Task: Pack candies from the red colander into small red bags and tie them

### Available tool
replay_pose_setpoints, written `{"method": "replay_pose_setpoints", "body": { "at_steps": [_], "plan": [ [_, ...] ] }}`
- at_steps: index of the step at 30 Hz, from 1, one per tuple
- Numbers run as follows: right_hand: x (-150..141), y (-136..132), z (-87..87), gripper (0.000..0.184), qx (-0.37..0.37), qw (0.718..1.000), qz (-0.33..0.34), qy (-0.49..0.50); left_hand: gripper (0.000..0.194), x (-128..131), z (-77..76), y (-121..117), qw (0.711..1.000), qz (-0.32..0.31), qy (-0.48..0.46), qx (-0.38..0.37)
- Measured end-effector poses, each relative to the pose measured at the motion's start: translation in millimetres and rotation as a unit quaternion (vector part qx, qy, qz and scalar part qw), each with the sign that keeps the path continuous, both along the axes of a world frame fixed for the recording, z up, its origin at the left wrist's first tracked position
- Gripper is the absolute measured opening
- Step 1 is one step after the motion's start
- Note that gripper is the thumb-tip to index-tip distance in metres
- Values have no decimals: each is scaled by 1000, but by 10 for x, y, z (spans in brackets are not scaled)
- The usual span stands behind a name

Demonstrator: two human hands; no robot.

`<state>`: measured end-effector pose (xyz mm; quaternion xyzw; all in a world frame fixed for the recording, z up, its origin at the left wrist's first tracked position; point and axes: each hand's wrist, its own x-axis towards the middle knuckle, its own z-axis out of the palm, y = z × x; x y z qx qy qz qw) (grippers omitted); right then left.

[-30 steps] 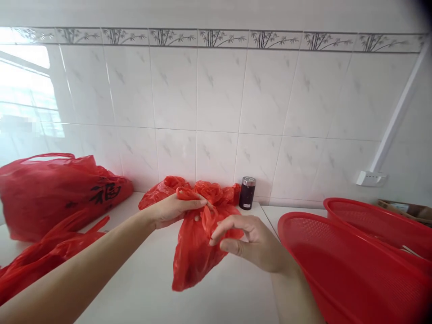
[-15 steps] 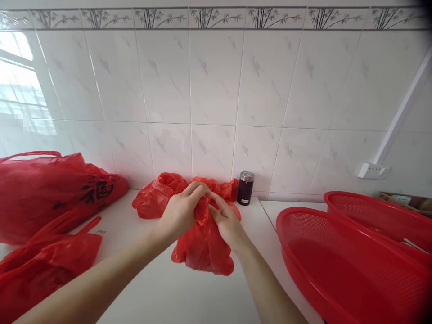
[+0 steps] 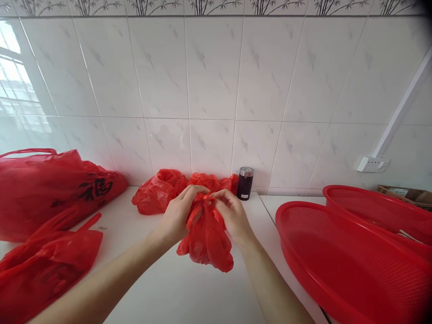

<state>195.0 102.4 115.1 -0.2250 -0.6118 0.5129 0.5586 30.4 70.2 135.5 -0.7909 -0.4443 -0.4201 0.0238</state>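
While a red plastic bag is pinched at its gathered top by the closed fingers of the left hand and the right hand, its lower part is hung over a white countertop. The character 福 is printed in black on a fuller red bag, and another red bag is laid in front of it. Crumpled red bags are partly hidden behind the hands, beside a dark jar whose silver lid bears no legible writing. A red mesh basket is cut off by the frame, as is a second red basket behind it.
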Motion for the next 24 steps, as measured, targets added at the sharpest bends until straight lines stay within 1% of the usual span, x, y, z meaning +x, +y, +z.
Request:
{"method": "replay_pose_setpoints", "body": {
  "at_steps": [2, 3, 4, 6, 8, 9, 11, 12, 13, 16, 18, 19, 21, 22, 24],
  "plan": [
    [2, -5, 8, 5, 9, 994, -91, 59, 28, 5, -6, 1, 1000, -18, 1, -11],
    [8, -4, 13, 7, 7, 991, -110, 73, 28, 7, -11, 1, 1000, -22, -1, -15],
    [15, 1, 18, 12, -1, 991, -111, 77, 29, 9, -16, 2, 1000, -22, -5, -16],
    [31, 21, 17, 25, -31, 995, -72, 68, 30, 14, -24, 2, 1000, -16, -18, -15],
    [39, 50, 0, 37, -69, 996, 1, 52, 31, 19, -24, 1, 999, -9, -31, -12],
    [36, 63, -13, 40, -78, 995, 38, 46, 31, 22, -23, -1, 999, -9, -34, -13],
    [17, 78, -40, 38, -70, 993, 88, 39, 30, 27, -27, -3, 999, -19, -33, -18],
    [2, 77, -51, 35, -55, 994, 91, 38, 27, 29, -33, -2, 999, -24, -29, -22],
    [-16, 71, -61, 32, -36, 996, 79, 37, 24, 30, -43, 1, 999, -24, -22, -30],
    [-63, 61, -89, 35, 27, 1000, -7, -8, 25, 32, -79, -2, 997, 7, 8, -81],
    [-69, 108, -131, 39, 62, 991, -91, -72, 31, 39, -101, -46, 992, 42, 18, -122],
    [-58, 160, -168, 40, 72, 982, -140, -108, 32, 48, -115, -92, 989, 55, 19, -137],
    [-4, 323, -276, 39, 64, 956, -231, -168, 34, 73, -165, -238, 984, 66, 24, -163],
    [35, 425, -346, 37, 51, 945, -263, -187, 36, 88, -209, -334, 982, 63, 26, -175],
    [119, 636, -503, 36, 22, 932, -297, -206, 37, 116, -335, -537, 980, 43, 25, -191]
  ]
}}
